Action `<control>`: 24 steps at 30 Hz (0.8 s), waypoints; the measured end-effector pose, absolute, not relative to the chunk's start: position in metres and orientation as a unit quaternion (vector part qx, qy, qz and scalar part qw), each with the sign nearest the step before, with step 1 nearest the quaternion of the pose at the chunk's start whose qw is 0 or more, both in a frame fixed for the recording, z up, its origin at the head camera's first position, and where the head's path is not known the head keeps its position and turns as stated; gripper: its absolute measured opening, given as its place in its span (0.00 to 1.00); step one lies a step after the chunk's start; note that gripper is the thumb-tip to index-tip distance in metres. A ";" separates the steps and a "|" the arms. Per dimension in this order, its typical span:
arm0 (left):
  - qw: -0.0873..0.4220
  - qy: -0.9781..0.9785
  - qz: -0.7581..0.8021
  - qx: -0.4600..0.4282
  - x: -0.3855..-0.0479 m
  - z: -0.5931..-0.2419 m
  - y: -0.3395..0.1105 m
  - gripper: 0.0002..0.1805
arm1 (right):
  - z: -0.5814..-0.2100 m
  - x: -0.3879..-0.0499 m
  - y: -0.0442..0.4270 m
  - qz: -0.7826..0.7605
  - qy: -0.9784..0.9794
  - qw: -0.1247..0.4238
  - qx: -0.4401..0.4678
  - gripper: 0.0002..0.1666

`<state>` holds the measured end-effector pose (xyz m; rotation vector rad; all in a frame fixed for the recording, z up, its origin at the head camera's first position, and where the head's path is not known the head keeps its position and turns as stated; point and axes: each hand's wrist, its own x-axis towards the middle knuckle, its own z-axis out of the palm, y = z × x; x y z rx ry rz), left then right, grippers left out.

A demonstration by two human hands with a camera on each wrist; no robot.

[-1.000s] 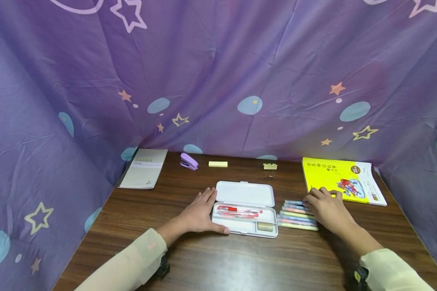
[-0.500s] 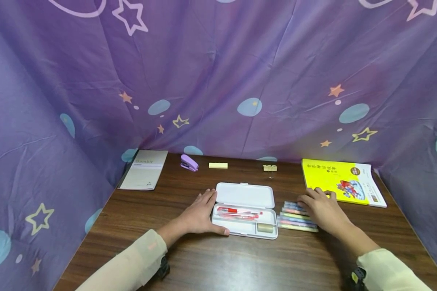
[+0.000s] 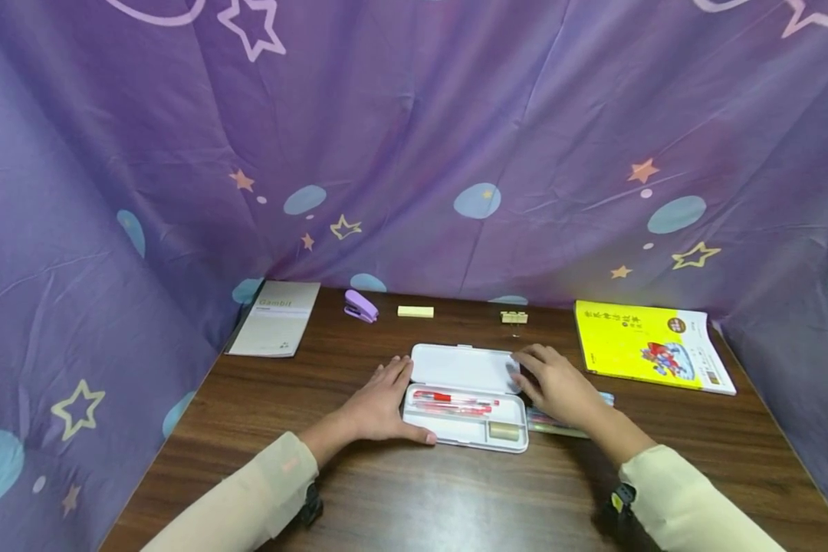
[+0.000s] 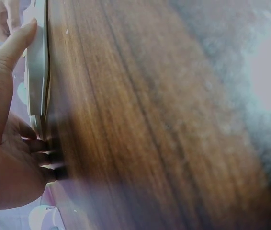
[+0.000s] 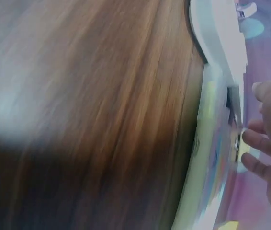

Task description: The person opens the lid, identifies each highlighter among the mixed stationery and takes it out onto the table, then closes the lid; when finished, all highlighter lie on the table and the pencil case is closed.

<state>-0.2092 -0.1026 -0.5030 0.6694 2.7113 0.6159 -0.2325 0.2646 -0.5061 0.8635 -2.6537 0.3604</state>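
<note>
A white pencil case (image 3: 436, 438) lies open with its lid (image 3: 462, 366) folded back. Red pens (image 3: 451, 402) lie in its long compartment, and a small beige block (image 3: 503, 431) sits in the front right one. My left hand (image 3: 379, 406) rests against the case's left side, thumb straight along the front edge and fingers extended toward the lid. My right hand (image 3: 559, 387) is over the lid's right edge, fingers apart and bent, with nothing seen between them. Partly under that hand lie several pastel pens (image 3: 555, 427), which also show in the right wrist view.
Along the back of the wooden table (image 3: 386, 506) are a grey notebook (image 3: 276, 318), a purple stapler (image 3: 362, 305), a yellow sticky-note pad (image 3: 415, 312) and a gold binder clip (image 3: 514, 317). A yellow book (image 3: 652, 345) lies at the right. Purple cloth (image 3: 414, 153) hangs behind.
My right hand has left the pastel pens and moved left to the right edge of the pencil case lid. The left hand has stayed at the case.
</note>
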 end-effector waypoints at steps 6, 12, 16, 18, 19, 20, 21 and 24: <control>0.139 0.939 0.209 0.235 -0.210 -0.505 -0.102 0.82 | -0.508 -0.233 0.248 0.120 -0.940 0.139 0.288 0.28; 0.140 0.938 0.215 0.235 -0.209 -0.503 -0.102 0.82 | -0.505 -0.220 0.229 0.111 -0.932 0.139 0.316 0.28; 0.135 0.938 0.214 0.237 -0.209 -0.502 -0.102 0.82 | -0.501 -0.210 0.218 0.115 -0.918 0.145 0.351 0.28; 0.133 0.938 0.212 0.239 -0.210 -0.503 -0.102 0.81 | -0.501 -0.208 0.214 0.114 -0.913 0.146 0.363 0.27; 0.134 0.938 0.212 0.239 -0.209 -0.502 -0.102 0.81 | -0.501 -0.207 0.212 0.115 -0.911 0.147 0.367 0.25; 0.133 0.938 0.212 0.239 -0.210 -0.503 -0.102 0.81 | -0.501 -0.206 0.211 0.116 -0.910 0.149 0.370 0.24; 0.134 0.938 0.212 0.239 -0.209 -0.503 -0.102 0.81 | -0.501 -0.206 0.209 0.118 -0.908 0.150 0.373 0.22; 0.138 0.937 0.214 0.238 -0.209 -0.503 -0.103 0.81 | -0.501 -0.205 0.204 0.129 -0.905 0.150 0.376 0.17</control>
